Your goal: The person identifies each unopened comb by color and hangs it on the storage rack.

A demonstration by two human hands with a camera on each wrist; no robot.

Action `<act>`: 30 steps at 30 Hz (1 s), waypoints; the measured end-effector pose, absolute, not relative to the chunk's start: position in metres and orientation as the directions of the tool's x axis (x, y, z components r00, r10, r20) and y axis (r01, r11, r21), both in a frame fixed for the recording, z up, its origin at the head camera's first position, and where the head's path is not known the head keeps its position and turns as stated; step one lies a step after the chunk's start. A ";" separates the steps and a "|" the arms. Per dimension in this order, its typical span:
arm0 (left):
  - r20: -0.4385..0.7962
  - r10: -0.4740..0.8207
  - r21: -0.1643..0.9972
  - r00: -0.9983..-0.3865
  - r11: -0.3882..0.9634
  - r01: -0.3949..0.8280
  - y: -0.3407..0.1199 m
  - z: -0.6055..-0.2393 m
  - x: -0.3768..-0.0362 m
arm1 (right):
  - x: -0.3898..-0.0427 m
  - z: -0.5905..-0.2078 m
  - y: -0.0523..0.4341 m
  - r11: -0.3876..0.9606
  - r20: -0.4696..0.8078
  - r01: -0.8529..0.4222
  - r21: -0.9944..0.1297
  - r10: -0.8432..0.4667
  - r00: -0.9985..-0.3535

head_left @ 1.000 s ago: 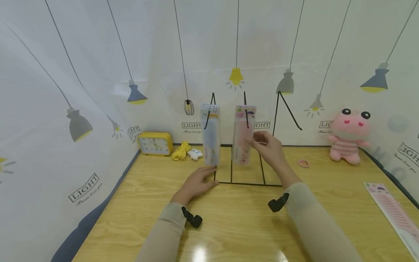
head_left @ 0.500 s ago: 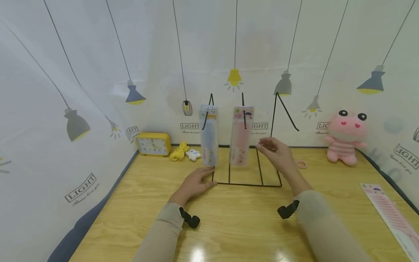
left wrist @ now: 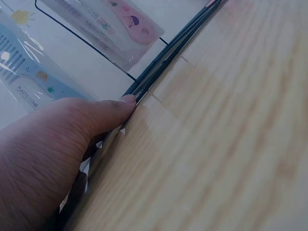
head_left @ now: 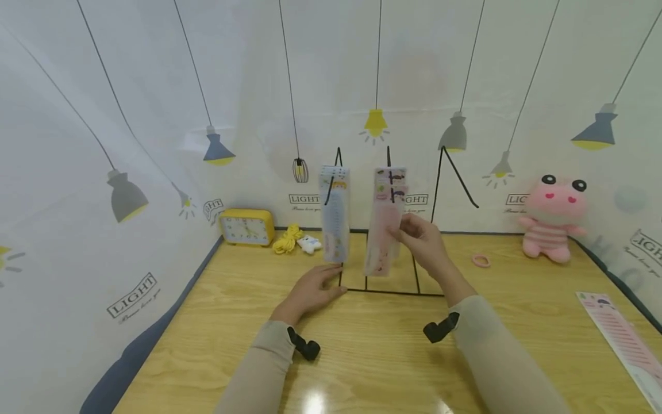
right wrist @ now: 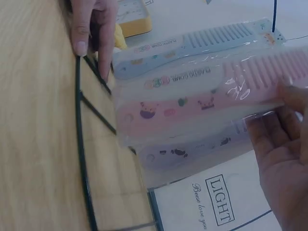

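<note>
A black wire rack (head_left: 393, 292) stands on the table. From its middle hook hangs a pink comb in a clear packet (head_left: 383, 230), and my right hand (head_left: 425, 244) pinches the packet's right edge between thumb and fingers. Behind it hangs a packet with a purplish comb (right wrist: 192, 149). Packeted blue combs (head_left: 335, 224) hang on the left hook. My left hand (head_left: 310, 290) rests at the rack's front left corner, with the thumb on the front wire and the fingers extended along the side wire.
At the back left are a yellow clock (head_left: 246, 226), a yellow cord bundle (head_left: 288, 238) and a small white figure (head_left: 309, 244). A pink ring (head_left: 481, 261), a pink plush toy (head_left: 554, 215) and a flat pink comb card (head_left: 618, 339) lie to the right. The right hook (head_left: 460, 175) is bare.
My right hand drew back from the pink comb packet, then returned and grips it. The front packet now sits lower and nearer, uncovering one behind. My left hand stays on the rack.
</note>
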State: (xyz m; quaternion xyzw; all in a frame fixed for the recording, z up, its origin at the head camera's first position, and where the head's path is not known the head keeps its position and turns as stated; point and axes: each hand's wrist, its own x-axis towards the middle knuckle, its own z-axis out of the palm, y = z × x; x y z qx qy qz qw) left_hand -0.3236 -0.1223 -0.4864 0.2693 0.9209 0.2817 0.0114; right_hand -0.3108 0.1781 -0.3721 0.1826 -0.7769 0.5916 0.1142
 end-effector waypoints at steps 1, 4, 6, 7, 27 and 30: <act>0.131 0.503 0.526 -0.854 0.695 0.490 -0.122 -0.486 -0.323 | -0.307 -0.374 0.181 0.206 0.403 -0.435 -0.877 -0.180 -0.897; 0.131 0.503 0.519 -0.854 0.699 0.491 -0.122 -0.487 -0.323 | -0.291 -0.380 0.193 0.150 0.441 -0.485 -0.861 -0.253 -0.861; 0.124 0.505 0.513 -0.854 0.704 0.490 -0.122 -0.488 -0.323 | -0.279 -0.383 0.202 0.109 0.470 -0.511 -0.853 -0.266 -0.842; 0.123 0.504 0.509 -0.855 0.707 0.490 -0.122 -0.488 -0.323 | -0.273 -0.383 0.207 0.103 0.482 -0.521 -0.847 -0.264 -0.835; 0.111 0.499 0.510 -0.859 0.713 0.481 -0.122 -0.486 -0.324 | -0.239 -0.388 0.288 0.040 0.710 -0.713 -0.700 0.142 -0.690; 0.120 0.500 0.508 -0.858 0.711 0.486 -0.122 -0.487 -0.325 | -0.241 -0.390 0.289 -0.006 0.733 -0.742 -0.671 0.147 -0.664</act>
